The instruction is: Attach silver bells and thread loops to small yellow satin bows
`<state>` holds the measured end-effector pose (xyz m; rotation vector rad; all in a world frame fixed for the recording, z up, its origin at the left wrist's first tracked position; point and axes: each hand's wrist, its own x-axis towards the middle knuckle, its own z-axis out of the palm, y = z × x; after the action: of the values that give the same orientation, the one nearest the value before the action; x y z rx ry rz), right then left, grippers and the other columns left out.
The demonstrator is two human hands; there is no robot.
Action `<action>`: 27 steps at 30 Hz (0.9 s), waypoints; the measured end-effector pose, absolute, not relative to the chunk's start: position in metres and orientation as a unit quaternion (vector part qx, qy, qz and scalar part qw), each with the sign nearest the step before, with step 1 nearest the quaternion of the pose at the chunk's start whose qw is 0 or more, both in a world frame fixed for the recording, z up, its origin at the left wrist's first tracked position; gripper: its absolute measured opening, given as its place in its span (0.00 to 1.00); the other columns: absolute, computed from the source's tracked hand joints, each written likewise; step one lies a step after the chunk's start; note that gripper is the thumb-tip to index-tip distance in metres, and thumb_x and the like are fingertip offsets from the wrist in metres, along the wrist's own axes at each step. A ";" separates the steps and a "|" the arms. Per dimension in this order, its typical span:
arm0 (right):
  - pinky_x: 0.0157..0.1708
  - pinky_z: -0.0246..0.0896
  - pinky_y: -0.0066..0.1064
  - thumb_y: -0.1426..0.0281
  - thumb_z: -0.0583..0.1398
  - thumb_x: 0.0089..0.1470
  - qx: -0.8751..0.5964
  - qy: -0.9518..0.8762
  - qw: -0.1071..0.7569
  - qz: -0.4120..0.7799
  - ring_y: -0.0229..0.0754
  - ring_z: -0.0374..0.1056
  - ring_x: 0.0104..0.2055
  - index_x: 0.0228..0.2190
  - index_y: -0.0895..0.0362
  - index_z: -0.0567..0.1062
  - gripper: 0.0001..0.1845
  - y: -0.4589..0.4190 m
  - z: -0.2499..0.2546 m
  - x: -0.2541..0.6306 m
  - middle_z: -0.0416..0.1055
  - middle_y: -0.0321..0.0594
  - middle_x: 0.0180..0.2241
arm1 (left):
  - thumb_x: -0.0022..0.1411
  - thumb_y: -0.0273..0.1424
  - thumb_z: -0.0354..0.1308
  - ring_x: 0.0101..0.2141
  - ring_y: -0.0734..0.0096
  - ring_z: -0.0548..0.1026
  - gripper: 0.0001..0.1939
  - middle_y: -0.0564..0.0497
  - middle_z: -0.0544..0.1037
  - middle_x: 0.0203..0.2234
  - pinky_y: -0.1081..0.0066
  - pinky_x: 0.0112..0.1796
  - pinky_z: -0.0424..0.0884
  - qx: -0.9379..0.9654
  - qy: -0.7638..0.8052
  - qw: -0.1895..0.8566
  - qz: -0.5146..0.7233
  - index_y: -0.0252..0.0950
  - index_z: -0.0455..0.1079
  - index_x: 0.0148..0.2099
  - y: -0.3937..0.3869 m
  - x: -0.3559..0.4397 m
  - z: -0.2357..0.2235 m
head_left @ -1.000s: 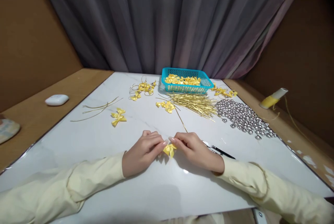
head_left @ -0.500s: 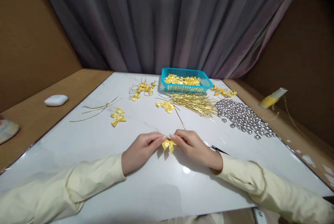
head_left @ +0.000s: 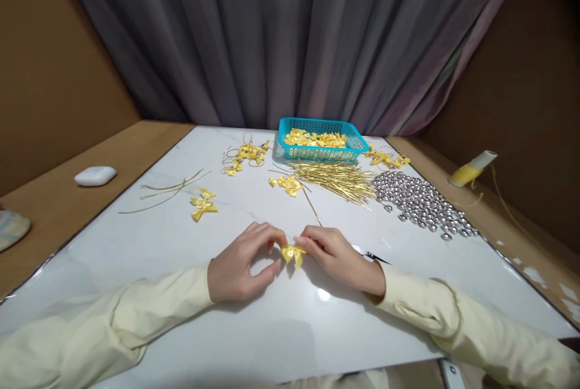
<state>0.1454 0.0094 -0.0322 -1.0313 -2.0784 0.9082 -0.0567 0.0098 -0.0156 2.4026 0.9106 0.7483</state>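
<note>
Between my hands, just above the white tabletop, is a small yellow ribbon bow (head_left: 293,254) with its tails hanging toward me. My right hand (head_left: 333,256) pinches its right side between thumb and fingertips. On the other side my left hand (head_left: 249,262) has its thumb and index finger parted, the fingertips close to the bow's left loop; whether they touch it I cannot tell. Partly hidden behind my right wrist lies a black-handled tool (head_left: 376,258). Beyond the hands are a few yellow bows (head_left: 286,184) and a single gold twist tie (head_left: 312,208).
At the back stands a turquoise basket (head_left: 324,154) of yellow bows, with a pile of gold ties (head_left: 338,180) before it. Silver bells or beads (head_left: 419,202) spread at right. Left are loose bows (head_left: 203,205), gold strands (head_left: 167,189) and a white case (head_left: 95,176). A thread spool (head_left: 471,170) lies far right.
My left thumb has dropped away from the index finger, loosening the left pinch. My right hand keeps its pinch on the bow, which has hardly shifted.
</note>
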 end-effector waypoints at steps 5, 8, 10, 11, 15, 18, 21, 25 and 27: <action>0.26 0.51 0.26 0.64 0.47 0.60 -0.385 -0.811 0.311 0.312 0.35 0.57 0.24 0.23 0.57 0.64 0.16 0.009 -0.031 0.146 0.61 0.35 0.22 | 0.54 0.26 0.50 0.30 0.70 0.65 0.06 0.52 0.68 0.28 0.69 0.34 0.62 0.871 0.349 0.226 0.261 0.37 0.61 0.37 0.010 -0.055 -0.019; 0.26 0.51 0.26 0.64 0.47 0.60 -0.381 -0.818 0.309 0.301 0.35 0.58 0.25 0.24 0.57 0.64 0.16 0.008 -0.032 0.146 0.62 0.36 0.22 | 0.55 0.27 0.50 0.28 0.72 0.65 0.05 0.53 0.68 0.27 0.71 0.33 0.62 0.866 0.359 0.231 0.259 0.37 0.61 0.37 0.010 -0.054 -0.020; 0.26 0.51 0.25 0.65 0.47 0.60 -0.377 -0.821 0.307 0.299 0.35 0.58 0.25 0.24 0.57 0.64 0.15 0.008 -0.032 0.146 0.62 0.36 0.23 | 0.57 0.27 0.49 0.28 0.72 0.65 0.05 0.54 0.67 0.26 0.72 0.32 0.62 0.860 0.373 0.234 0.258 0.38 0.61 0.37 0.010 -0.053 -0.020; 0.27 0.51 0.25 0.66 0.48 0.59 -0.377 -0.822 0.306 0.299 0.35 0.58 0.25 0.25 0.57 0.65 0.14 0.008 -0.032 0.146 0.63 0.36 0.23 | 0.57 0.28 0.49 0.28 0.73 0.66 0.04 0.54 0.67 0.26 0.73 0.31 0.63 0.857 0.379 0.235 0.257 0.38 0.62 0.37 0.010 -0.053 -0.020; 0.27 0.52 0.25 0.67 0.49 0.59 -0.381 -0.821 0.303 0.299 0.35 0.59 0.26 0.28 0.57 0.66 0.11 0.006 -0.033 0.148 0.65 0.36 0.24 | 0.57 0.28 0.49 0.29 0.72 0.67 0.04 0.53 0.68 0.27 0.73 0.31 0.63 0.856 0.385 0.231 0.256 0.38 0.62 0.37 0.010 -0.053 -0.022; 0.26 0.52 0.25 0.67 0.50 0.59 -0.381 -0.820 0.304 0.300 0.35 0.60 0.25 0.28 0.57 0.67 0.10 0.006 -0.034 0.148 0.66 0.36 0.24 | 0.57 0.28 0.48 0.29 0.72 0.66 0.05 0.52 0.69 0.28 0.72 0.32 0.63 0.861 0.379 0.225 0.255 0.37 0.62 0.38 0.010 -0.053 -0.022; 0.26 0.52 0.25 0.68 0.50 0.58 -0.378 -0.820 0.307 0.300 0.35 0.60 0.25 0.28 0.57 0.67 0.10 0.006 -0.035 0.148 0.67 0.36 0.24 | 0.57 0.28 0.48 0.29 0.72 0.65 0.05 0.52 0.70 0.28 0.71 0.33 0.62 0.868 0.367 0.217 0.255 0.37 0.62 0.37 0.011 -0.053 -0.022; 0.26 0.52 0.25 0.69 0.50 0.58 -0.379 -0.821 0.306 0.297 0.35 0.60 0.25 0.28 0.57 0.67 0.10 0.007 -0.034 0.148 0.67 0.36 0.24 | 0.56 0.27 0.49 0.27 0.72 0.64 0.03 0.53 0.70 0.26 0.71 0.32 0.61 0.877 0.359 0.204 0.246 0.37 0.62 0.35 0.012 -0.054 -0.022; 0.25 0.51 0.24 0.68 0.50 0.58 -0.378 -0.819 0.303 0.306 0.34 0.59 0.24 0.29 0.57 0.66 0.09 0.007 -0.034 0.148 0.66 0.35 0.23 | 0.56 0.27 0.50 0.27 0.72 0.64 0.02 0.54 0.69 0.25 0.72 0.31 0.60 0.877 0.364 0.202 0.239 0.37 0.62 0.34 0.013 -0.054 -0.022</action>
<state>0.1485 0.0066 -0.0339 -1.0030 -2.1723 0.8118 -0.0542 0.0126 -0.0215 2.4493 1.0159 0.6663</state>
